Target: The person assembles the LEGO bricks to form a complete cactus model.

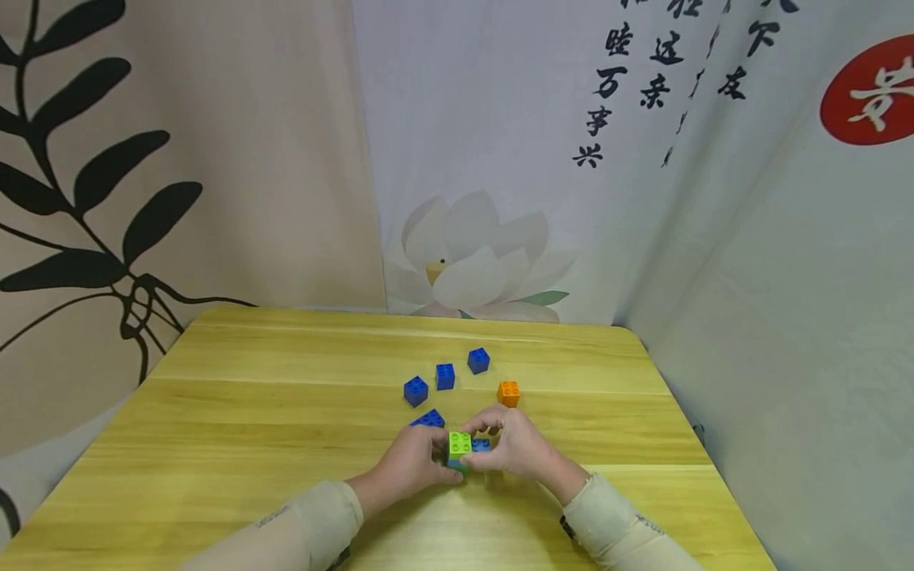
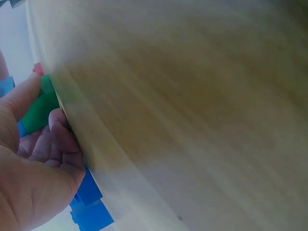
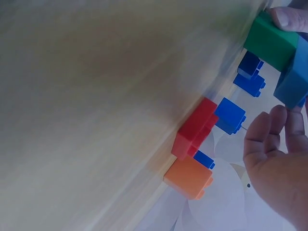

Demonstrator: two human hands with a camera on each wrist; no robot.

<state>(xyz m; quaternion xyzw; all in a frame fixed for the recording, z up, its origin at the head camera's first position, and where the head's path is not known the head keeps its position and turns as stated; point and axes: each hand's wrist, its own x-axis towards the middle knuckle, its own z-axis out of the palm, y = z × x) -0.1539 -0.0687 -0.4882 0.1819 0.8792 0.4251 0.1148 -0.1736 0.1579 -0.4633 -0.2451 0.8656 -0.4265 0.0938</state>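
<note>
A small stack of toy building bricks is between the two hands: a lime brick (image 1: 460, 444) on top, a blue brick (image 3: 292, 79) jutting out to the right beneath it, and a green brick (image 3: 272, 41) at the bottom. My left hand (image 1: 414, 461) grips the stack from the left, with thumb and fingers about the green brick in the left wrist view. From the right, my right hand (image 1: 520, 446) pinches the stack, thumb in front and forefinger behind. Its other fingers curl near the blue brick in the right wrist view.
Beyond the hands lie several loose blue bricks (image 1: 416, 392) and an orange brick (image 1: 508, 393). A red brick (image 3: 195, 129) shows in the right wrist view. They rest on a wooden table (image 1: 236, 428), with printed curtains (image 1: 485, 159) behind it.
</note>
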